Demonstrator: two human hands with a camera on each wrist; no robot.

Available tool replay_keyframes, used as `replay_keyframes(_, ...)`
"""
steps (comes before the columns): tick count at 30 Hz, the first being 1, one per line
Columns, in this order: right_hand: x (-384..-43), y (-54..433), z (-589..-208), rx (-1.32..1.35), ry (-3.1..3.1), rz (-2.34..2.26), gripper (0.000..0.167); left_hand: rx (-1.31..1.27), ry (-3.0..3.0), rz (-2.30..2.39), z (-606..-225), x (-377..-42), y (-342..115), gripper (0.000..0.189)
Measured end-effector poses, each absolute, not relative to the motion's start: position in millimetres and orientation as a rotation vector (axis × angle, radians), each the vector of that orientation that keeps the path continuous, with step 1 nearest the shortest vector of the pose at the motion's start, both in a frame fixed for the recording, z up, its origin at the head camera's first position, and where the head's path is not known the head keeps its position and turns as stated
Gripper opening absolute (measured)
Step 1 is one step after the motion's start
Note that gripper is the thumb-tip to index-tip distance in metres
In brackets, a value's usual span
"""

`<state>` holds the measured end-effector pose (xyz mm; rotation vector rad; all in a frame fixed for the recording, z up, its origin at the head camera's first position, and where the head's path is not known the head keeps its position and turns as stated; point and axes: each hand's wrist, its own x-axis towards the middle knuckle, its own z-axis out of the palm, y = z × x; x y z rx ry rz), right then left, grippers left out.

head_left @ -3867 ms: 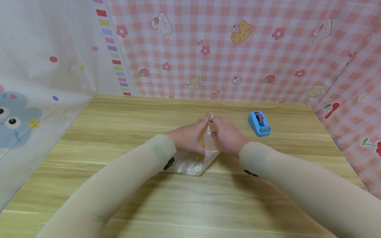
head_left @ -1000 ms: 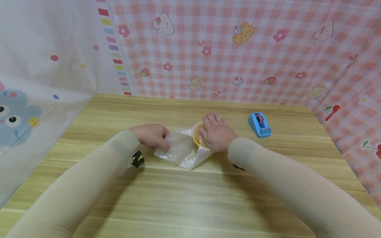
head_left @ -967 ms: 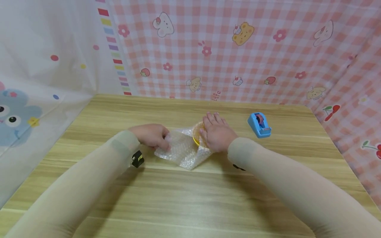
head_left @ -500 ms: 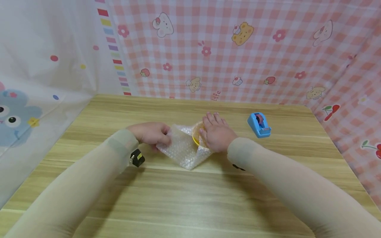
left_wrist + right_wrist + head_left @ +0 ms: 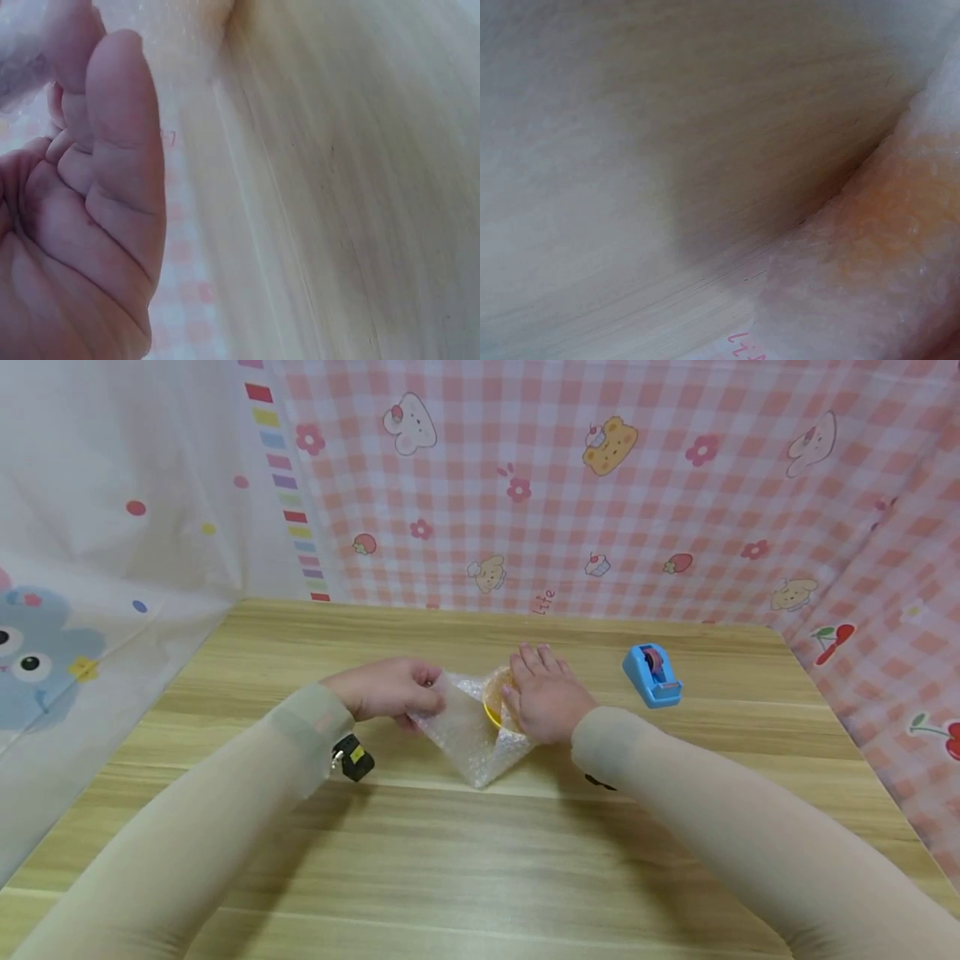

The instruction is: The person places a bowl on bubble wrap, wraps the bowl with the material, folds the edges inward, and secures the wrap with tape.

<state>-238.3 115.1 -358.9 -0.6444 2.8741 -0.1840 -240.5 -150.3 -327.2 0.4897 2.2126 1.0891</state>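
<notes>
A sheet of bubble wrap (image 5: 467,739) lies mid-table, partly folded around a round thing with a yellow rim (image 5: 492,714); its kind is hard to tell. My left hand (image 5: 390,689) pinches the wrap's left edge and holds that flap up off the table. In the left wrist view the thumb and fingers (image 5: 124,97) reach up to the wrap (image 5: 184,37). My right hand (image 5: 553,700) rests on the wrapped thing with fingers extended, covering its right part. The right wrist view shows bubble wrap (image 5: 885,225) with yellow-orange showing through, and no fingers.
A blue tape dispenser (image 5: 654,675) with a roll in it stands on the wooden table (image 5: 480,877), to the right of and behind my right hand. A pink checked cloth (image 5: 555,510) hangs along the back edge; a white one (image 5: 150,435) hangs at left.
My left hand went from the wrap's top to its left edge, and now lifts that flap slightly rightward and away from me. My right hand, earlier gripping the wrap, has stayed flat this last second.
</notes>
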Motion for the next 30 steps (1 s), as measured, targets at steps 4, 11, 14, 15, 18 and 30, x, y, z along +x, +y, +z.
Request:
replay_keyframes(4,-239,115,-359,-0.648,2.874,-0.177,0.071,0.496,2.216,1.138,-324,-239,-147,0.028)
replay_keyframes(11,-239,115,-360,-0.640,2.876,-0.181,0.071,0.502,2.215,1.210,-322,-240,-139,0.028)
replay_keyframes(14,-239,115,-359,-0.636,2.875,-0.187,0.071,0.489,2.230,1.235,-323,-241,-134,0.026)
replay_keyframes(15,-239,115,-359,-0.636,2.876,-0.188,0.071,0.490,2.236,1.241,-323,-241,-132,0.026)
replay_keyframes(18,-238,115,-358,-0.632,2.877,-0.181,0.071,0.490,2.251,1.257,-321,-239,-127,0.023)
replay_keyframes(30,-238,114,-358,-0.639,2.889,-0.156,0.069,0.516,2.221,1.343,-321,-237,-111,0.030)
